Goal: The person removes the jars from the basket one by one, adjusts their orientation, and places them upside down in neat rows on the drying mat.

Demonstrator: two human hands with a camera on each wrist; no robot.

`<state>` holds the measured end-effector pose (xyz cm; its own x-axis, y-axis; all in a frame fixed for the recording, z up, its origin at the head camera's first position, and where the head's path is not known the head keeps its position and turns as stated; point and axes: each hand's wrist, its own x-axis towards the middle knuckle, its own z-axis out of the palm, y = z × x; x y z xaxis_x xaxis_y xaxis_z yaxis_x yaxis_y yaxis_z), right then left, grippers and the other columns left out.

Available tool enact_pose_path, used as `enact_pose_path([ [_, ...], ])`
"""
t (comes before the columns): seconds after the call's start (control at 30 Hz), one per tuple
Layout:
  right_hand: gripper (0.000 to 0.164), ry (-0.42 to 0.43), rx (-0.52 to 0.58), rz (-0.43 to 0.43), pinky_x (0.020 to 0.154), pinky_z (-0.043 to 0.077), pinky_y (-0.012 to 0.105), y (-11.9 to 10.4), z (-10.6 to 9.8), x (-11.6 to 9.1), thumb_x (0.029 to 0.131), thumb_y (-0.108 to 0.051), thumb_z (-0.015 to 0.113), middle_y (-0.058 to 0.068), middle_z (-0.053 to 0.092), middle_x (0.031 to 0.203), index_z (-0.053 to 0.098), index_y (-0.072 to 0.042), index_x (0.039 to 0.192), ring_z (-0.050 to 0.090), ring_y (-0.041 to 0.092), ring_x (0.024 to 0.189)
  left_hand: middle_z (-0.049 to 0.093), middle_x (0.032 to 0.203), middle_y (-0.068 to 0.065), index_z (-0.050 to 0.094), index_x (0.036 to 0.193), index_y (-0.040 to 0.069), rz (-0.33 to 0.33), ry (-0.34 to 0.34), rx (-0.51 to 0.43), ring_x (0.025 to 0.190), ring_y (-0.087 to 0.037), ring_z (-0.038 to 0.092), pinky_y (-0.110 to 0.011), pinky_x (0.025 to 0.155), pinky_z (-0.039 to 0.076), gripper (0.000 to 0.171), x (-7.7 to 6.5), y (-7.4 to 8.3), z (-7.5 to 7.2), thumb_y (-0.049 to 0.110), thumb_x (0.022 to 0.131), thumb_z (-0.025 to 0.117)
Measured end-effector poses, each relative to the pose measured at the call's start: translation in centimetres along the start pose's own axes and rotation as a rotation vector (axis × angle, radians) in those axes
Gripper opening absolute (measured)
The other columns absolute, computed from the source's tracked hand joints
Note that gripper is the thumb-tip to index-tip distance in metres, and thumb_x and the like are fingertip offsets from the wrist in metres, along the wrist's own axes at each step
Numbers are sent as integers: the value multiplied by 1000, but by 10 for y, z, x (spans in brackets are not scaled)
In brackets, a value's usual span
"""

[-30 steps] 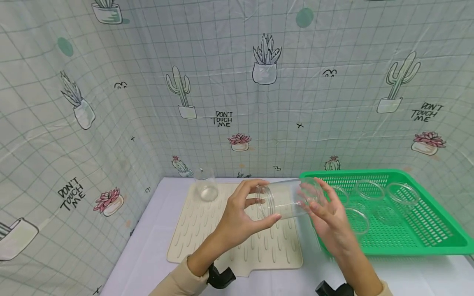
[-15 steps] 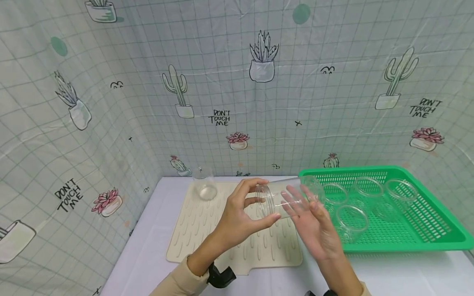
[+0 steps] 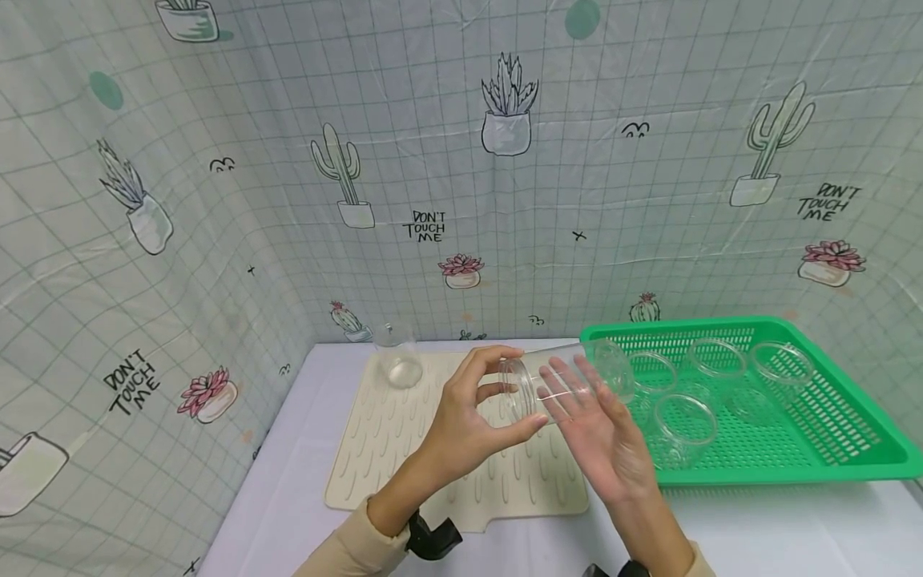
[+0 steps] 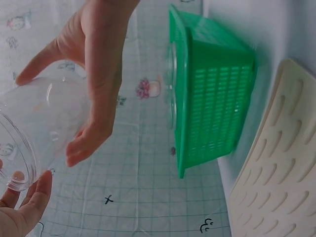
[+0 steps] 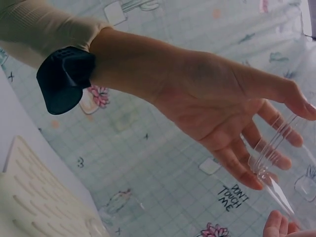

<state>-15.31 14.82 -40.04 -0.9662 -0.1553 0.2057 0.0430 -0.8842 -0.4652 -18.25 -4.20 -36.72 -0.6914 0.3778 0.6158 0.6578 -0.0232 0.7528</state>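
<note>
A clear jar (image 3: 555, 389) lies on its side in the air between my hands, over the cream mat (image 3: 461, 465). My left hand (image 3: 469, 417) grips its ringed end, thumb on the near side. My right hand (image 3: 602, 437) is palm up under and behind the body, with straight, spread fingers showing through the clear wall. Its thumb overlaps the jar's lower edge. In the left wrist view the right hand (image 4: 101, 54) cups the body, while the left fingertips (image 4: 37, 205) are at the ringed rim. Seen from the right wrist, the left hand (image 5: 222, 108) reaches around the ringed end.
Another clear jar (image 3: 398, 357) stands at the mat's back left corner. To the right, a green plastic basket (image 3: 800, 474) holds several clear jars. Both rest on a white-covered table (image 3: 284, 449), and a cactus-print curtain (image 3: 404, 104) rises close behind and at the left.
My right hand has slid left along the jar from its plain end, and its fingers have straightened behind the body. The left hand keeps its grip on the ringed end.
</note>
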Motion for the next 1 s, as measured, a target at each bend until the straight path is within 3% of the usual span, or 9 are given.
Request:
enact_pose_path([
  [0.2,72,25,31,-5,117,28,41,1,1,2,104,-25,47,19,-6,165,0,-13,158,30,32,144,52,133,-14,51,135,8,1,-2,-8,116,-25,57,-35,90,55,66,1,-1,0,4,78,85],
  [0.4,75,40,72,-6,118,26,41,1,1,2,104,-23,48,17,14,162,-2,-13,159,31,32,144,52,133,-10,50,136,7,7,-1,0,116,-26,57,-35,91,55,66,1,-2,-1,3,78,84],
  [0.53,77,46,83,-8,119,24,41,2,1,3,103,-23,50,15,28,155,-2,-14,159,18,34,148,52,133,-6,51,136,9,-20,-2,-10,117,-24,57,-35,91,55,67,1,-1,-1,3,78,84],
  [0.67,77,53,91,-9,119,23,40,3,1,3,103,-23,51,14,28,155,-1,-15,159,6,35,151,52,134,-4,51,137,12,-43,-9,-17,119,-24,56,-35,93,54,68,1,-1,-2,3,78,84],
  [1.0,79,78,79,-18,118,25,39,4,0,3,102,-22,53,13,28,154,-2,-15,159,38,30,140,49,142,-1,47,141,14,-83,-50,3,126,-21,52,-35,99,50,70,-1,-1,-5,6,81,83],
])
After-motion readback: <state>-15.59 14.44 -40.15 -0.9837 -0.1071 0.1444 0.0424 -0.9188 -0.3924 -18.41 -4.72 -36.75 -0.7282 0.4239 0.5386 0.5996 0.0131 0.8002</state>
